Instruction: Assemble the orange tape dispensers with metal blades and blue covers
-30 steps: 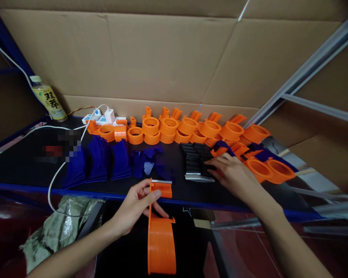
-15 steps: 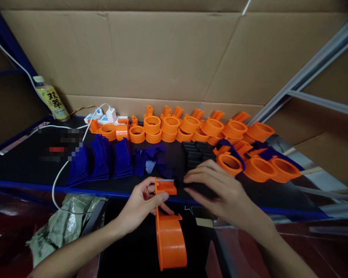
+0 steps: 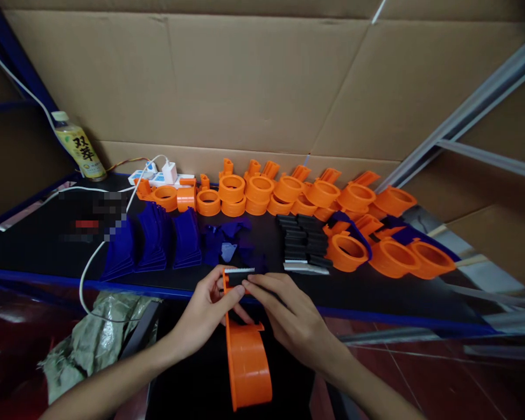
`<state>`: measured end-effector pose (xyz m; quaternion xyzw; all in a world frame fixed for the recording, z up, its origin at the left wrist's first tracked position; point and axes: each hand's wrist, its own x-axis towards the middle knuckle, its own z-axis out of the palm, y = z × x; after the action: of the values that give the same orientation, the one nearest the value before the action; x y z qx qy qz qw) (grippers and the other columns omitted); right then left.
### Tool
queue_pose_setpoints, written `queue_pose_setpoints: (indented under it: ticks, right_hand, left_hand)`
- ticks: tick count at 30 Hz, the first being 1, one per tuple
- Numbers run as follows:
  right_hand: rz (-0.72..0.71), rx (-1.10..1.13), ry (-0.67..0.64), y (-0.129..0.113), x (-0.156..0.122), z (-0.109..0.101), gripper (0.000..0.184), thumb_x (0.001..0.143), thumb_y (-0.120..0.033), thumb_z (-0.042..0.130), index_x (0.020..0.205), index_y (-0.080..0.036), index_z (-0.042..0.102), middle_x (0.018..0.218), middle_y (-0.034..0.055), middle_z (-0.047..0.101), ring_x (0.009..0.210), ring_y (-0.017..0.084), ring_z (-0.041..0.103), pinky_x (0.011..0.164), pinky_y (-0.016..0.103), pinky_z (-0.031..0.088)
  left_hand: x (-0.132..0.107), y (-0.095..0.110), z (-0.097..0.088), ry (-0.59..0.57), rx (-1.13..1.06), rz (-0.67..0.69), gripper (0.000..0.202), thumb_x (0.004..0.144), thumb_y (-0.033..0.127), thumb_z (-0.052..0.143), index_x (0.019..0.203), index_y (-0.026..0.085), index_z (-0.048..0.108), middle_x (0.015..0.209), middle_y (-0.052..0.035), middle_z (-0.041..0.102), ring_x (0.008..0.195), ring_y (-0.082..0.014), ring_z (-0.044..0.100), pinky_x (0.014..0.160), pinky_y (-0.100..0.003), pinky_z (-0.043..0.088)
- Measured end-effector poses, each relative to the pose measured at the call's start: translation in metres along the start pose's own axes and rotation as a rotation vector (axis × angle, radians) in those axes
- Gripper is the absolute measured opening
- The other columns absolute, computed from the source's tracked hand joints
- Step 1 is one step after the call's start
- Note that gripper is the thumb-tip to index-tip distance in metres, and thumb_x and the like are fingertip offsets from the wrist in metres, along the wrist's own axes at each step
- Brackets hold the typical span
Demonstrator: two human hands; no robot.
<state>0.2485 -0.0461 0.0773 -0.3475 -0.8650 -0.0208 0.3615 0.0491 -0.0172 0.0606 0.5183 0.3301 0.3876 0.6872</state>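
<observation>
Bottle upper left, label reads 双萃. Bottom centre, my left hand is closed round the neck of an orange plastic dispenser, smooth w/ rounded body. Long axis runs up-down in frame, toothed end up. Right hand fingertips pinch a black piece against that end.

Only on the bottle standing at the far left back of the counter — two bold black characters, 双萃, set one above the other on its yellow label, tilted along with the bottle. Smaller print below them, too fine to read. Beside the white cable, a pixelated patch with a red streak — illegible.
</observation>
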Motion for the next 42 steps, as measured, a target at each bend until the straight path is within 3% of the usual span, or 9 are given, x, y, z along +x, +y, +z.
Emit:
queue_pose_setpoints:
  ticks: [4, 8, 13, 15, 17, 20, 23, 28, 42]
  right_hand:
    - [-0.064, 0.023, -0.016, 0.001, -0.005, -0.002, 0.046, 0.091, 0.003, 0.049, 0.133, -0.013, 0.060, 0.128, 0.0161, 0.067, 0.124, 0.024, 0.060, 0.102, 0.040, 0.055]
    - [-0.076, 0.087, -0.038, -0.001, -0.007, -0.003, 0.047, 0.091, 0.002, 0.051, 0.133, -0.017, 0.061, 0.133, 0.0144, 0.066, 0.130, 0.024, 0.057, 0.103, 0.041, 0.055]
    - [0.150, 0.098, -0.022, 0.023, 0.017, -0.013, 0.041, 0.098, -0.008, 0.049, 0.133, -0.024, 0.062, 0.133, 0.0112, 0.067, 0.124, 0.022, 0.062, 0.103, 0.043, 0.055]
    - [0.239, 0.022, -0.114, 0.044, 0.036, -0.017, 0.041, 0.098, -0.015, 0.055, 0.137, -0.026, 0.061, 0.132, 0.0101, 0.068, 0.123, 0.024, 0.063, 0.103, 0.047, 0.053]
    - [0.249, 0.001, -0.289, 0.066, 0.054, -0.018, 0.046, 0.095, -0.021, 0.061, 0.141, -0.029, 0.058, 0.130, 0.0087, 0.069, 0.118, 0.024, 0.064, 0.103, 0.047, 0.052]
    - [0.250, 0.038, -0.501, 0.094, 0.074, -0.015, 0.050, 0.092, -0.026, 0.068, 0.141, -0.031, 0.060, 0.116, 0.0071, 0.073, 0.103, 0.022, 0.068, 0.093, 0.040, 0.054]
    - [0.270, 0.072, -0.587, 0.110, 0.084, -0.008, 0.043, 0.092, -0.025, 0.069, 0.134, -0.030, 0.066, 0.106, 0.0052, 0.074, 0.092, 0.020, 0.069, 0.085, 0.033, 0.052]
    - [0.251, 0.084, -0.551, 0.115, 0.085, -0.002, 0.028, 0.089, -0.023, 0.070, 0.116, -0.023, 0.075, 0.100, 0.0046, 0.074, 0.086, 0.017, 0.066, 0.080, 0.028, 0.049]
    - [0.208, -0.076, -0.479, 0.116, 0.079, 0.008, 0.016, 0.096, -0.024, 0.061, 0.105, -0.021, 0.073, 0.101, 0.0071, 0.074, 0.089, 0.017, 0.069, 0.080, 0.027, 0.050]
  left_hand:
    - [-0.001, 0.002, 0.001, -0.055, -0.005, 0.005, 0.030, 0.095, 0.044, 0.061, 0.110, 0.018, 0.059, 0.070, -0.0004, 0.071, 0.062, -0.0195, 0.075, 0.065, -0.025, 0.051]
    - [0.000, -0.002, 0.000, -0.010, -0.070, 0.008, 0.036, 0.095, 0.044, 0.061, 0.118, 0.017, 0.056, 0.067, -0.0005, 0.072, 0.056, -0.0184, 0.072, 0.061, -0.026, 0.052]
    - [-0.001, 0.002, 0.000, 0.128, -0.273, -0.119, 0.035, 0.089, 0.044, 0.065, 0.111, 0.020, 0.052, 0.062, 0.0027, 0.068, 0.047, -0.0167, 0.066, 0.048, -0.022, 0.048]
    - [-0.001, 0.005, 0.000, 0.165, -0.307, -0.128, 0.033, 0.088, 0.043, 0.066, 0.106, 0.020, 0.052, 0.062, 0.0025, 0.067, 0.045, -0.0147, 0.064, 0.046, -0.021, 0.046]
    - [-0.001, 0.007, 0.000, 0.170, -0.308, -0.127, 0.031, 0.088, 0.043, 0.066, 0.103, 0.019, 0.052, 0.059, 0.0022, 0.066, 0.043, -0.0137, 0.062, 0.046, -0.020, 0.044]
    - [0.000, 0.006, -0.001, 0.164, -0.293, -0.134, 0.029, 0.088, 0.043, 0.064, 0.100, 0.020, 0.052, 0.056, 0.0022, 0.065, 0.042, -0.0137, 0.061, 0.046, -0.020, 0.044]
    - [0.000, 0.005, -0.002, 0.165, -0.282, -0.140, 0.029, 0.089, 0.044, 0.064, 0.100, 0.020, 0.051, 0.056, 0.0025, 0.064, 0.041, -0.0130, 0.060, 0.045, -0.019, 0.043]
    - [0.000, 0.005, -0.002, 0.156, -0.299, -0.141, 0.028, 0.090, 0.044, 0.063, 0.097, 0.020, 0.051, 0.055, 0.0037, 0.062, 0.042, -0.0131, 0.060, 0.046, -0.020, 0.045]
    - [0.000, 0.004, -0.002, 0.148, -0.326, -0.157, 0.027, 0.089, 0.042, 0.066, 0.100, 0.019, 0.054, 0.058, 0.0029, 0.064, 0.044, -0.0138, 0.062, 0.045, -0.021, 0.047]
